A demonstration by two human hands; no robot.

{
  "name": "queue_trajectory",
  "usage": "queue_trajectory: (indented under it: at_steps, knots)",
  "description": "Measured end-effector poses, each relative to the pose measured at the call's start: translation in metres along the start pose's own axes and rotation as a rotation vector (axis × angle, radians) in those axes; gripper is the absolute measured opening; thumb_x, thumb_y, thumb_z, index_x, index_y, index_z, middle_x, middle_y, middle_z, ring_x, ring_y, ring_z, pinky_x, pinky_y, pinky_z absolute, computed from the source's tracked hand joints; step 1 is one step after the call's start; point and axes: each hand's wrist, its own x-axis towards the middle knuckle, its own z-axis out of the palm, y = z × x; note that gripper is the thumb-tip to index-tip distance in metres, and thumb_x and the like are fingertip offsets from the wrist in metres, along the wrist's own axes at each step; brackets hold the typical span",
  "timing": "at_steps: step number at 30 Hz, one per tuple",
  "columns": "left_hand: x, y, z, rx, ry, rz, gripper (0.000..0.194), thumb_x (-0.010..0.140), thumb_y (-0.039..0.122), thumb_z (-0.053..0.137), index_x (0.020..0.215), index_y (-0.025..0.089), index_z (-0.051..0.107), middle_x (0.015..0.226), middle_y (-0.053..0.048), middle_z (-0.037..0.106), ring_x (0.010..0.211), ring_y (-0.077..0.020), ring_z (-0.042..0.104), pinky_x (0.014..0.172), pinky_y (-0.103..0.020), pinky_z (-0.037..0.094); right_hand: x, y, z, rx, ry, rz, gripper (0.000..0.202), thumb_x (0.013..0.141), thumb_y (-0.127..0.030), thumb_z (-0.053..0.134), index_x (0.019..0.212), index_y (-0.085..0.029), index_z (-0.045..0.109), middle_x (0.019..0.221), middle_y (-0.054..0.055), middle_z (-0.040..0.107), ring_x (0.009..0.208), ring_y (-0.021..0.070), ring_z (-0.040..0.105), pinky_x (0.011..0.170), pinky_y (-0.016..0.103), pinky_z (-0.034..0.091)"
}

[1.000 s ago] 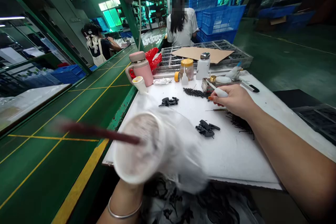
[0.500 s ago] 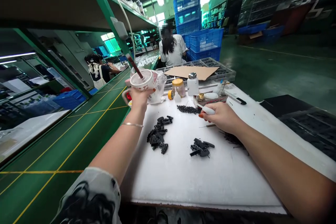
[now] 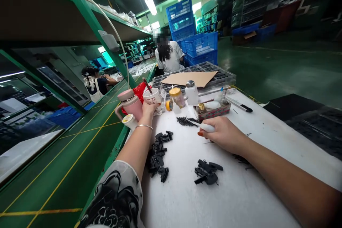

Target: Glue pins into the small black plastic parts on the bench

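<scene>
Now, in the head view, the left hand [image 3: 148,108] is wrapped around a paper drink cup [image 3: 151,97] with a dark straw, at the far left edge of the white table [image 3: 240,192], just beside a pink lidded mug [image 3: 130,104] and a small white cup [image 3: 129,120]. A second ago that cup was lifted close under the camera; half a second ago it was out over the table's left edge; now it is lower, among the other containers, with fingers closed on its side. Whether its base already touches the table I cannot tell.

The right hand [image 3: 223,134] lies on the table near the middle, closed on a small white squeeze bottle [image 3: 206,127] whose nozzle points left toward a heap of tiny dark pieces [image 3: 186,121]. It has barely shifted across the three moments.

Two piles of black plastic parts sit nearer the body: one by the left forearm [image 3: 158,153], one in front of the right wrist [image 3: 206,172]. Along the far edge stand a yellow-lidded jar [image 3: 176,97], a white pump bottle [image 3: 191,92], a roll of yellow tape [image 3: 168,105] and a small tray of bottles [image 3: 213,110].

My guess is that the drink break is ending and both hands will soon be free for the parts.
</scene>
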Motion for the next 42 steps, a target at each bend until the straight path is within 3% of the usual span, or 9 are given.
queue_trajectory:
  at_steps: [5,10,12,15,20,23,27,35,42]
  knots:
    - [-0.017,0.019,-0.020,0.063,-0.029,0.025,0.059,0.049,0.010,0.081,0.103,0.013,0.057,0.097,-0.011,0.066,0.091,-0.0250,0.064,0.078,-0.035,0.053,-0.002,-0.002,-0.004,0.016,0.020,-0.002,0.028,0.077,-0.043,0.059,0.063,-0.019,0.057,0.055,-0.002,0.054,0.056,0.0132,0.047,0.051,0.026,0.030]
    - [-0.069,0.046,-0.047,0.111,-0.047,0.185,0.071,0.061,0.013,0.075,0.127,0.019,0.048,0.127,-0.011,0.057,0.113,-0.0226,0.056,0.093,-0.033,0.047,-0.003,-0.006,-0.007,-0.002,0.074,0.013,0.026,0.076,-0.041,0.061,0.063,-0.019,0.059,0.053,-0.002,0.055,0.055,0.0136,0.048,0.051,0.026,0.031]
    - [-0.094,0.055,-0.056,0.298,-0.223,0.332,0.053,0.069,0.022,0.073,0.118,0.020,0.056,0.122,-0.008,0.060,0.112,-0.0226,0.056,0.095,-0.034,0.045,-0.004,-0.007,-0.008,-0.002,0.099,0.016,0.025,0.076,-0.041,0.062,0.064,-0.019,0.061,0.055,-0.002,0.057,0.056,0.0142,0.050,0.052,0.026,0.031]
    - [-0.120,0.063,-0.060,0.679,-0.561,0.393,0.027,0.076,0.037,0.070,0.098,0.021,0.068,0.109,-0.006,0.066,0.105,-0.0240,0.059,0.091,-0.035,0.044,-0.005,-0.007,-0.012,-0.009,0.154,0.046,0.023,0.075,-0.040,0.063,0.067,-0.019,0.064,0.057,-0.001,0.059,0.058,0.0151,0.053,0.053,0.026,0.032]
    - [-0.130,0.058,-0.048,1.080,-0.732,0.446,0.023,0.075,0.029,0.071,0.098,0.026,0.071,0.100,-0.003,0.068,0.093,-0.0232,0.060,0.077,-0.031,0.043,-0.009,-0.005,-0.025,-0.016,0.273,0.145,0.021,0.074,-0.038,0.065,0.066,-0.019,0.066,0.055,-0.001,0.060,0.058,0.0153,0.054,0.054,0.027,0.034]
    - [-0.130,0.053,-0.042,1.112,-0.741,0.444,0.021,0.071,0.020,0.071,0.092,0.025,0.071,0.091,-0.002,0.069,0.086,-0.0233,0.060,0.069,-0.030,0.039,-0.010,-0.008,-0.031,0.006,0.321,0.193,0.018,0.074,-0.036,0.066,0.070,-0.018,0.068,0.056,0.000,0.062,0.057,0.0156,0.056,0.053,0.027,0.036]
    - [-0.132,0.050,-0.048,1.105,-0.689,0.436,0.015,0.071,0.023,0.069,0.086,0.023,0.066,0.088,-0.002,0.068,0.082,-0.0227,0.059,0.066,-0.030,0.037,-0.010,-0.007,-0.038,-0.023,0.294,0.228,0.013,0.075,-0.030,0.066,0.072,-0.017,0.068,0.060,0.002,0.065,0.059,0.0161,0.059,0.054,0.026,0.038]
    - [-0.144,0.063,-0.076,0.726,-0.589,0.211,0.026,0.070,0.043,0.063,0.088,0.024,0.067,0.085,0.000,0.068,0.078,-0.0194,0.062,0.069,-0.029,0.042,-0.016,0.007,-0.056,-0.278,-0.171,0.238,0.012,0.065,-0.021,0.066,0.076,-0.018,0.072,0.068,0.002,0.067,0.065,0.0163,0.060,0.053,0.024,0.036]
    - [-0.152,0.065,-0.092,0.569,-0.504,0.073,0.042,0.064,0.054,0.069,0.090,0.021,0.073,0.082,-0.004,0.070,0.076,-0.0208,0.060,0.070,-0.030,0.044,-0.022,-0.001,-0.043,-0.582,-0.255,0.251,0.023,0.057,-0.029,0.074,0.077,-0.018,0.072,0.070,0.005,0.066,0.067,0.0187,0.059,0.052,0.026,0.033]
